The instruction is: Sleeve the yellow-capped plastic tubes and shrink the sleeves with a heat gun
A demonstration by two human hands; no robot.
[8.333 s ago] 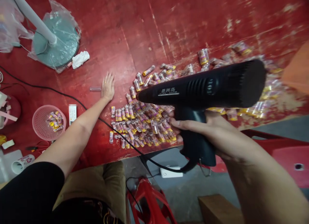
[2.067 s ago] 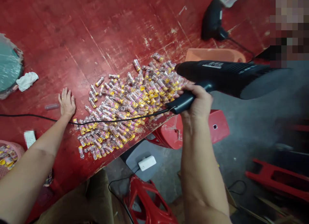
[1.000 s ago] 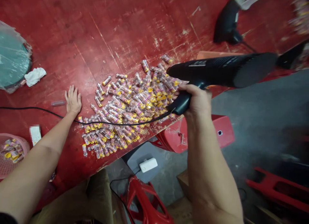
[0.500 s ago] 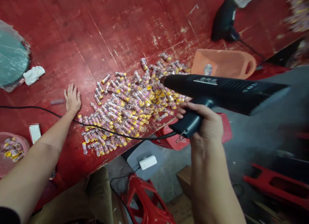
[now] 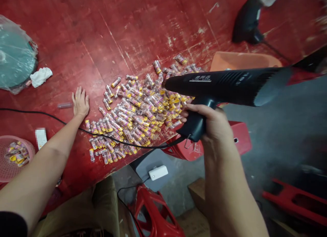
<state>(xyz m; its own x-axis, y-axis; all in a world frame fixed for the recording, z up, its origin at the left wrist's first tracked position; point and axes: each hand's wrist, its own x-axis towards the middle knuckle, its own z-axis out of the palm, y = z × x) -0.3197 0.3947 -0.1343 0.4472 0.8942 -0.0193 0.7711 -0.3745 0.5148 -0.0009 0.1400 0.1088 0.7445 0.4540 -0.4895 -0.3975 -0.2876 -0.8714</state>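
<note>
My right hand (image 5: 212, 123) is wrapped round the grip of a black heat gun (image 5: 224, 87), whose nozzle points left over a heap of several small labelled tubes (image 5: 138, 111) on the red table (image 5: 114, 36). Its black cord (image 5: 107, 136) trails across the tubes and off to the left. My left hand (image 5: 80, 102) lies flat on the table with fingers spread, just left of the heap. A single clear tube (image 5: 64, 105) lies beside that hand.
A pink basket (image 5: 6, 165) with more tubes sits at the left edge. A teal base in plastic (image 5: 14, 54) and a crumpled white wad (image 5: 41, 76) lie at far left. An orange tray (image 5: 237, 61) and a second black heat gun (image 5: 246, 20) are at the back right. Red stools (image 5: 230, 138) stand below the table.
Over the last seconds the heat gun swept across the heap, its nozzle shifting slightly left and up since half a second ago. My left hand stayed flat in place.
</note>
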